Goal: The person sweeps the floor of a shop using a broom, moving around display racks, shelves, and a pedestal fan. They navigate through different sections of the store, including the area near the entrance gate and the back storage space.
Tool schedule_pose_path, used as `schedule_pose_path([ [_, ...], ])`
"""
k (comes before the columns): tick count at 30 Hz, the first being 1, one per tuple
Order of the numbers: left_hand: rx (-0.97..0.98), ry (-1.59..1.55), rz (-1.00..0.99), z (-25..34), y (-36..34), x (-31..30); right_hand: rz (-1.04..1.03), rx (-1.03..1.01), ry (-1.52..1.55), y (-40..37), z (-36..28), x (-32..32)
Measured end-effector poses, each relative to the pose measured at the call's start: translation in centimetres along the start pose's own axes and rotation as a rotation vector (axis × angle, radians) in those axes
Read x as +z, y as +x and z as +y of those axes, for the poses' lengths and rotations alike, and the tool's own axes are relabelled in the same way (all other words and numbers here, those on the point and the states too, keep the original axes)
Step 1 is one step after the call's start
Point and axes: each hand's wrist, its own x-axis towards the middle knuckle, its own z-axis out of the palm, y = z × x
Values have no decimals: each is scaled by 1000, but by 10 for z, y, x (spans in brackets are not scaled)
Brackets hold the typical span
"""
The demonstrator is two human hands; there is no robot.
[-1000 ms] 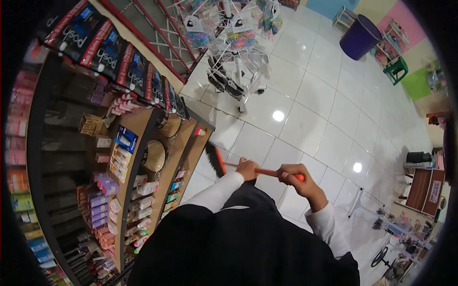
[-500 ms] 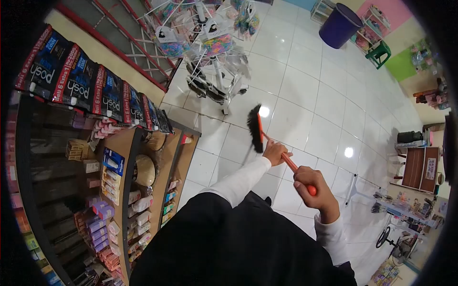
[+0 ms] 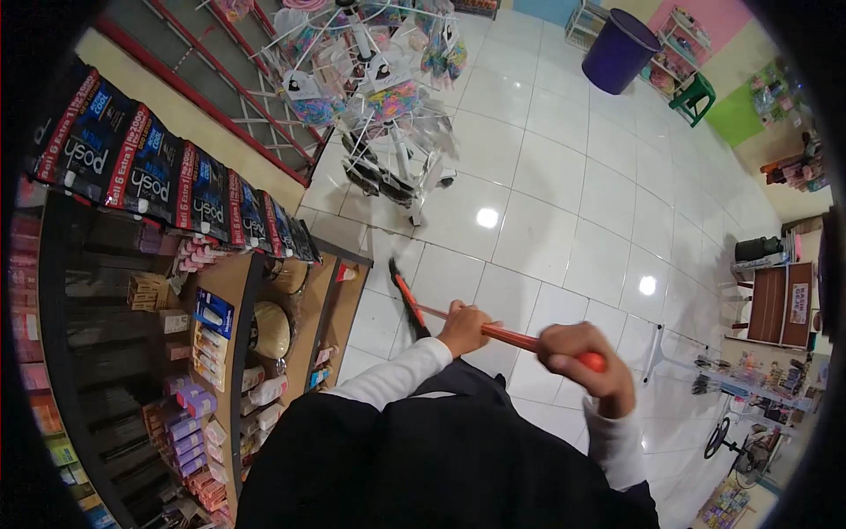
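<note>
Both hands on the long orange broom w/ dark bristles [image 3: 511,337], its head out on the person's L side!
Here's the grip: R hand [image 3: 586,360] clamped round the top end, rounded orange tip [image 3: 593,361] poking out; L hand [image 3: 465,331] closed on the shaft lower down, a gap btwn the two. Prob. spaced like that for control, R steadying the top, L steering nearer the bristles. Shaft runs at a slant, past the L hand to the narrow orange-and-black broom head [image 3: 406,297], over the glossy white tiled floor [image 3: 526,231], near the corner of the brown wooden shelf unit [image 3: 354,259]. Head's angled alongside that corner, prob. to suit the tight spot; can't tell if all bristles touch down.
</note>
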Motion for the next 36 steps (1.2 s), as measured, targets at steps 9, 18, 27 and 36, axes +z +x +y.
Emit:
schedule_pose_path([
  [9, -104, -100, 279, -92, 88, 72, -268, -10, -563, 73, 64, 10],
  [18, -71, -163, 231, -14, 116, 37, -211, -55, -588, 46, 17, -7],
  [27, -18, -175, 202, 43, 30, 29, -199, -3, -204, 10, -33, -7],
  [36, -158, -170, 244, -30, 60, 113, -247, -21, -489, 4, 64, 21],
])
